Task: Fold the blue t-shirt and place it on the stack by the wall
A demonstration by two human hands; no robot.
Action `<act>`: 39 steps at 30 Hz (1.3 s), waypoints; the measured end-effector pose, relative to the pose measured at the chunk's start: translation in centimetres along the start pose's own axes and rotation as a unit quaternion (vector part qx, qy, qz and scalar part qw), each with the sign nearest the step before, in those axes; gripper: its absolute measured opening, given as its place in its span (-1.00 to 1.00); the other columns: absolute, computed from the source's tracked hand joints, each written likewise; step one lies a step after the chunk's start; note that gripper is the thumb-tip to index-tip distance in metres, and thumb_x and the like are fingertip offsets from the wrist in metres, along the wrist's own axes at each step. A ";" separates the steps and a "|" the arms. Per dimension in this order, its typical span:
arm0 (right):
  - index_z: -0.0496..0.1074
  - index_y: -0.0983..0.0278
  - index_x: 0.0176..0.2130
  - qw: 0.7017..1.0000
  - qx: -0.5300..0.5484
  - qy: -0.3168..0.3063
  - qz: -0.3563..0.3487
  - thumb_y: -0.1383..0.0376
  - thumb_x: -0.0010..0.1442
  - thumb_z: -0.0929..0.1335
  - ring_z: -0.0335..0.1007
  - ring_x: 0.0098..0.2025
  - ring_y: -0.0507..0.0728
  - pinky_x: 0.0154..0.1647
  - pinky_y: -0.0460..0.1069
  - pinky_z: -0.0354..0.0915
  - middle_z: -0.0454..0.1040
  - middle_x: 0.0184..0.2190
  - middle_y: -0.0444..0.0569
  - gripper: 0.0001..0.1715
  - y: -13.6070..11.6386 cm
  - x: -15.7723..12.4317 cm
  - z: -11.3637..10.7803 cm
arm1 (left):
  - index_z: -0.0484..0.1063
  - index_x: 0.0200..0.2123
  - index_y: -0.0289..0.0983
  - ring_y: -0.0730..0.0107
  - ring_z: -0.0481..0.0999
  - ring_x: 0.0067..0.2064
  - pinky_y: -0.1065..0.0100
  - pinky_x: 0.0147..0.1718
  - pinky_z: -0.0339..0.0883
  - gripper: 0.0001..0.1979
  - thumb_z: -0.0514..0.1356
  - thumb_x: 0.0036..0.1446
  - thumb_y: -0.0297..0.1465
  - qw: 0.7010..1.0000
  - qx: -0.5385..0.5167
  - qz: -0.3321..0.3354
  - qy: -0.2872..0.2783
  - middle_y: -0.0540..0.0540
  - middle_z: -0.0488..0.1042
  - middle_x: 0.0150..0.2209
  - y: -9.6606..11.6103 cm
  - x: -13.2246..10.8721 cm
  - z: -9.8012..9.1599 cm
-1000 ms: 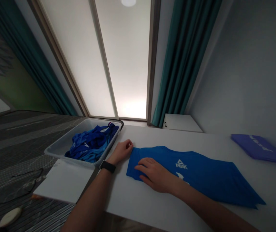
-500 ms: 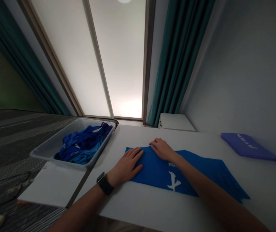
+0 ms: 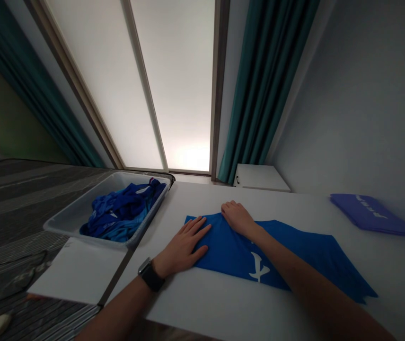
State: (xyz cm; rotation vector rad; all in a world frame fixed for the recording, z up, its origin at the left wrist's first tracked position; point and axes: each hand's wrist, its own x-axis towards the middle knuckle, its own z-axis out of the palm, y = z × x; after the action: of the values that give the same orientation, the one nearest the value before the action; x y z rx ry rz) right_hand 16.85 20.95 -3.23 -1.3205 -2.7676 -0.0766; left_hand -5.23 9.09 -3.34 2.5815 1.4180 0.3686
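A blue T-shirt (image 3: 231, 255) with white print lies folded lengthwise on the white table (image 3: 202, 303). My left hand (image 3: 184, 244) rests flat on its left end, fingers spread and thumb out, with a dark watch on the wrist. At the far edge of the shirt, my right hand (image 3: 238, 218) has its fingers curled onto the cloth, bunching it slightly. The right forearm crosses over the shirt and hides part of the print and the near edge.
Left of the table stands a clear plastic bin (image 3: 64, 210) with crumpled blue clothes (image 3: 124, 208) in it. A folded purple garment (image 3: 373, 213) lies at the right by the wall. Behind the table are a white cabinet (image 3: 262, 176) and a teal curtain (image 3: 259, 109).
My right hand's fingers have curled in more at the shirt's far edge. The left hand stays flat in nearly the same place. The view has shifted slightly.
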 end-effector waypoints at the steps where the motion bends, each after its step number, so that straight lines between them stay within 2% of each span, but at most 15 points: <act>1: 0.39 0.31 -0.09 1.000 -0.001 0.003 0.003 0.34 0.37 0.17 0.29 -0.02 0.24 -0.04 0.06 0.15 0.46 -0.09 0.13 -0.75 -0.1 0.0 -0.1 | -0.04 0.38 -0.12 0.09 -0.06 0.41 -0.06 0.33 -0.06 -0.41 -0.02 0.36 -0.14 1.000 0.007 -0.004 -0.003 -0.09 -0.06 0.41 0.1 0.0 0.0; 8: 0.37 0.32 0.04 0.998 0.048 0.029 0.023 0.32 0.35 0.20 0.29 0.01 0.25 -0.01 0.09 0.20 0.41 -0.04 0.13 -0.68 1.1 -1.7 -0.9 | 0.00 0.38 -0.11 0.01 -0.03 0.40 -0.12 0.33 -0.09 -0.40 0.02 0.33 -0.14 0.999 0.045 0.002 0.005 -0.12 -0.05 0.41 -0.2 0.0 0.6; 14: 0.37 0.30 0.08 0.994 0.094 0.048 0.013 0.34 0.35 0.18 0.29 0.02 0.23 0.05 0.12 0.23 0.39 -0.01 0.13 -0.63 3.0 -6.4 -1.3 | -0.06 0.39 -0.07 -0.04 -0.03 0.39 -0.15 0.31 -0.07 -0.38 -0.02 0.34 -0.09 0.998 0.063 -0.001 -0.002 -0.08 -0.06 0.41 -0.4 0.2 0.8; 18: 0.31 0.26 0.19 0.992 0.121 0.033 0.015 0.24 0.37 0.18 0.17 0.22 0.27 0.20 0.21 0.16 0.29 0.18 0.15 -0.55 3.5 -10.0 -1.3 | -0.07 0.39 -0.07 -0.06 -0.05 0.40 -0.16 0.29 -0.05 -0.39 -0.04 0.35 -0.09 0.997 0.077 0.001 -0.007 -0.09 -0.07 0.41 -0.5 0.3 0.9; 22: 0.19 0.22 0.30 0.987 0.156 -0.022 0.032 0.07 0.40 0.12 0.04 0.33 0.29 0.29 0.26 0.06 0.17 0.31 0.12 -0.41 3.4 -12.3 -1.2 | -0.07 0.39 -0.06 -0.05 -0.04 0.39 -0.14 0.29 -0.02 -0.39 -0.02 0.34 -0.10 0.996 0.090 0.010 0.005 -0.07 -0.04 0.41 -0.7 0.3 1.0; 25: 0.10 0.23 0.35 0.985 0.157 -0.049 0.040 0.02 0.41 0.06 -0.08 0.39 0.28 0.35 0.28 -0.06 0.06 0.37 0.11 -0.34 2.9 -12.8 -1.1 | -0.08 0.39 -0.05 -0.06 -0.03 0.39 -0.14 0.29 -0.01 -0.39 -0.02 0.34 -0.10 0.995 0.095 0.015 0.010 -0.07 -0.03 0.40 -0.8 0.1 0.9; 29: 0.05 0.21 0.37 0.987 0.153 -0.045 0.027 0.02 0.42 0.03 -0.19 0.42 0.23 0.39 0.26 -0.18 0.01 0.39 0.06 -0.34 2.2 -12.3 -0.9 | -0.12 0.39 -0.02 -0.05 -0.02 0.39 -0.14 0.28 0.02 -0.38 -0.01 0.34 -0.10 0.995 0.102 0.019 0.008 -0.05 -0.05 0.41 -1.2 -0.5 0.6; 34: 0.01 0.19 0.38 0.986 0.161 -0.047 0.015 0.03 0.42 0.03 -0.22 0.43 0.21 0.40 0.25 -0.21 -0.01 0.40 0.04 -0.35 1.6 -11.4 -0.6 | -0.16 0.39 -0.01 -0.04 -0.02 0.39 -0.14 0.27 0.03 -0.38 -0.02 0.35 -0.10 0.993 0.115 0.004 0.000 -0.04 -0.06 0.41 -2.1 -1.4 0.3; 39: 0.08 0.22 0.36 0.987 0.160 -0.014 0.007 0.06 0.43 0.04 -0.15 0.41 0.20 0.40 0.25 -0.17 0.03 0.38 0.05 -0.37 1.4 -11.5 -0.5 | -0.16 0.40 -0.03 -0.02 -0.06 0.40 -0.11 0.29 0.00 -0.37 -0.03 0.35 -0.10 0.993 0.113 0.000 -0.010 -0.04 -0.07 0.41 -2.5 -1.5 0.1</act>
State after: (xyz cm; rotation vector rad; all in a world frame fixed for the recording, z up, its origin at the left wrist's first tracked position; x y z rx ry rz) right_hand 25.18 12.89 -3.69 -1.2641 -2.6461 0.3735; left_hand -8.00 9.11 -4.27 2.7518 1.5354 0.1910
